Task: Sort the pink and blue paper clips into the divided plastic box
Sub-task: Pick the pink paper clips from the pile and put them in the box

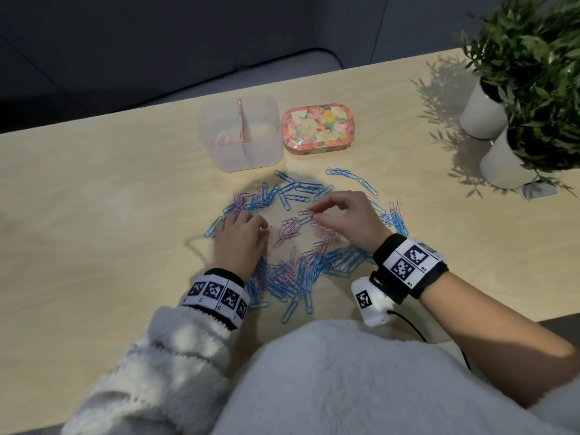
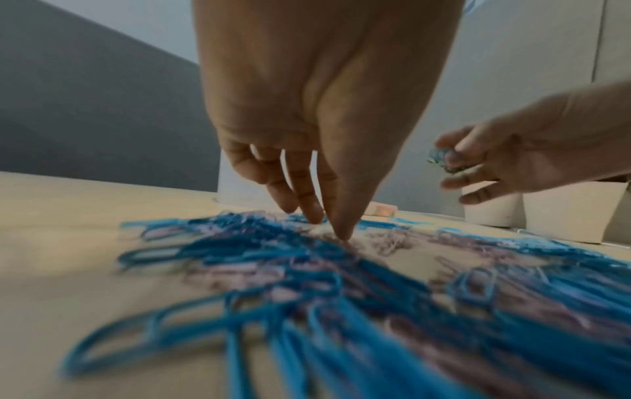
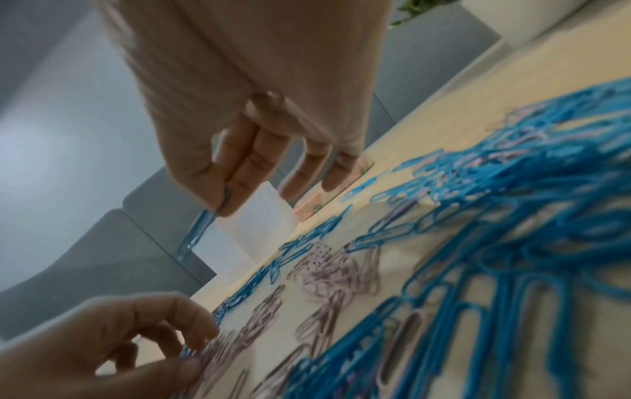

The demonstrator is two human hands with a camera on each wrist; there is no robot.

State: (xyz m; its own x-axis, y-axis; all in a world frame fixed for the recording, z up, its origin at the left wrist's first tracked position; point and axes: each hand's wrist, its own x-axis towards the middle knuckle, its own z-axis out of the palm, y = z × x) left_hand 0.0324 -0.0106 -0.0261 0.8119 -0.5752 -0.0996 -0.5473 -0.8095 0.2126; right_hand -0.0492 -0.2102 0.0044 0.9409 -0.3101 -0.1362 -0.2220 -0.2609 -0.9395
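A ring of blue paper clips [image 1: 298, 287] lies on the wooden table [image 1: 94, 215], with pink paper clips [image 1: 288, 230] gathered in its middle. My right hand [image 1: 314, 213] hovers above the middle and pinches one blue clip [image 3: 196, 232] between thumb and fingers. My left hand [image 1: 260, 226] points down at the left of the ring. Its fingertips [image 2: 341, 234] touch the pink clips on the table, and I see nothing lifted. The translucent divided box [image 1: 219, 158] stands behind the pile. It has a pink divider [image 1: 243, 124], and pink clips show faintly in its left compartment.
A closed floral tin [image 1: 317, 127] sits right of the box. Two white pots with green plants [image 1: 483, 111] [image 1: 505, 161] stand at the far right. A white device on a cable [image 1: 372, 302] lies under my right wrist. The table's far edge runs just behind the box.
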